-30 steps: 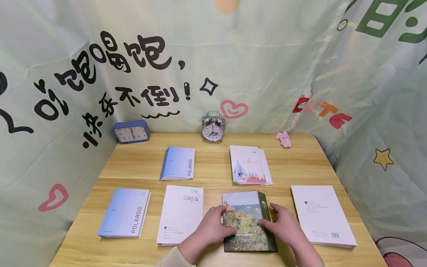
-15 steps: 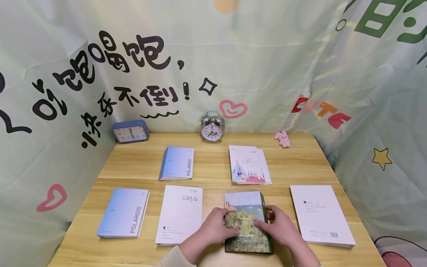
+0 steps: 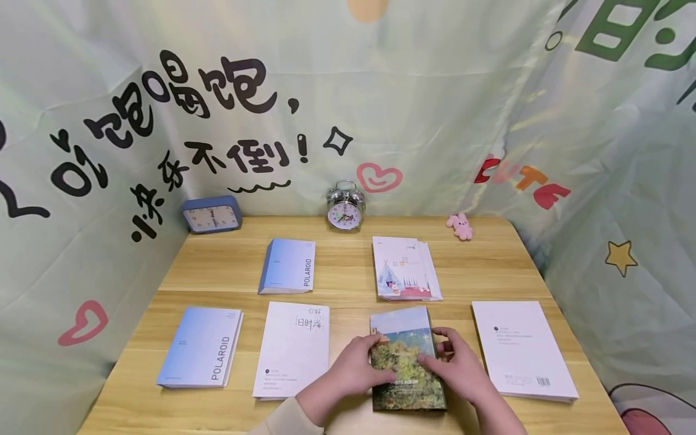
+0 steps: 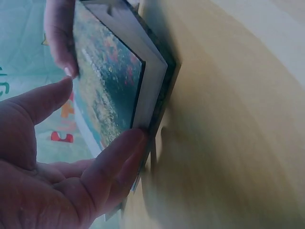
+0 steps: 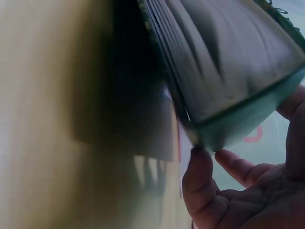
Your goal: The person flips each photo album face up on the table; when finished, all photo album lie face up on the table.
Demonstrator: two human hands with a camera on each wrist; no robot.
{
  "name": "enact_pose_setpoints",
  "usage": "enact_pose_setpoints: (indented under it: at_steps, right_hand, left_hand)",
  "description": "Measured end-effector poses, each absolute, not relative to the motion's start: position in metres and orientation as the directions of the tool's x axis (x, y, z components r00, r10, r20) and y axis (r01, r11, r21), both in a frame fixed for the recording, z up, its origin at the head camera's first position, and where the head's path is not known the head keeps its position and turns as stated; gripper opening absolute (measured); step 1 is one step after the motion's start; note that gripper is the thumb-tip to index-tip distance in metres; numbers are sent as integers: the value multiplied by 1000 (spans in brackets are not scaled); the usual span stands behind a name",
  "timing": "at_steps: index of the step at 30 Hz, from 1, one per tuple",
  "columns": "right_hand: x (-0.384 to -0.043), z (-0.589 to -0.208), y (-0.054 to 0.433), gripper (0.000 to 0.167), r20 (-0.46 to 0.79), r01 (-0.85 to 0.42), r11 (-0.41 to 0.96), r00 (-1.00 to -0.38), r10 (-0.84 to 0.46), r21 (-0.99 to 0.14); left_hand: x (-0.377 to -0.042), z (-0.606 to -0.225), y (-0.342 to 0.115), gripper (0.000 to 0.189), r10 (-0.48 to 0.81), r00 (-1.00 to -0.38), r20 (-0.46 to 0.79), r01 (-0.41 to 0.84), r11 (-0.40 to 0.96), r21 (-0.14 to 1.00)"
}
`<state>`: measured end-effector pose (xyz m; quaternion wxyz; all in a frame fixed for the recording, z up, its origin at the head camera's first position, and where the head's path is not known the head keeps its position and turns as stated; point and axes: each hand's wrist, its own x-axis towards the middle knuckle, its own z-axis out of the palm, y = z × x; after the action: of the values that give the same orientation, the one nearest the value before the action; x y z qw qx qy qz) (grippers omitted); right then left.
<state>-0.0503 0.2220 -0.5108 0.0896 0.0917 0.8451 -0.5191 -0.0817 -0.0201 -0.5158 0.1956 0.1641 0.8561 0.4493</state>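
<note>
A photo album [image 3: 408, 362] with a painted seaside garden on its cover stands near the table's front, between both hands. My left hand [image 3: 356, 368] holds its left side, thumb over the cover and fingers along the edge. On the other side, my right hand [image 3: 459, 365] grips the spine side, with the thumb on the cover. In the left wrist view, the album [image 4: 107, 71] shows white pages between dark covers, and the left hand's fingers touch the page edge. The right wrist view shows the green spine [image 5: 248, 114] against the right hand's fingertips, with the lower edge above the table.
Left of the album lie a white book [image 3: 293, 344] and a blue POLAROID album [image 3: 201, 344]. Another blue album [image 3: 288, 266] and a tent-print book [image 3: 402, 272] lie behind. A white book [image 3: 524, 350] is at right. Clocks [image 3: 212, 214] and a pink rabbit [image 3: 461, 226] line the back.
The album has turned between the hands, so its dark spine, visible at the right before, no longer shows in the head view. It has shifted slightly right. The right hand's fingers have closed around that side.
</note>
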Motion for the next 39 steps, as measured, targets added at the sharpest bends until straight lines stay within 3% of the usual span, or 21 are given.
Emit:
enact_pose_setpoints:
  at_steps: [14, 23, 27, 32, 39]
  right_hand:
    - [-47, -482, 213, 67, -146, 176, 482, -984, 99, -858]
    - [-46, -473, 207, 66, -80, 124, 527, -991, 106, -841]
    - [-46, -472, 207, 71, -91, 133, 497, -990, 107, -857]
    - [-47, -472, 209, 77, -118, 155, 401, -986, 114, -903]
    - [-47, -475, 207, 57, -107, 135, 335, -989, 99, -932]
  left_hand:
    - [-82, -517, -10, 73, 460, -871, -170, 79, 473, 878]
    - [-79, -514, -4, 81, 416, -895, -161, 99, 538, 837]
    - [-81, -512, -4, 79, 419, -893, -161, 108, 549, 828]
    - [-80, -511, -3, 71, 406, -904, -131, 80, 463, 883]
    - [-80, -504, 2, 64, 361, -931, -50, 114, 417, 902]
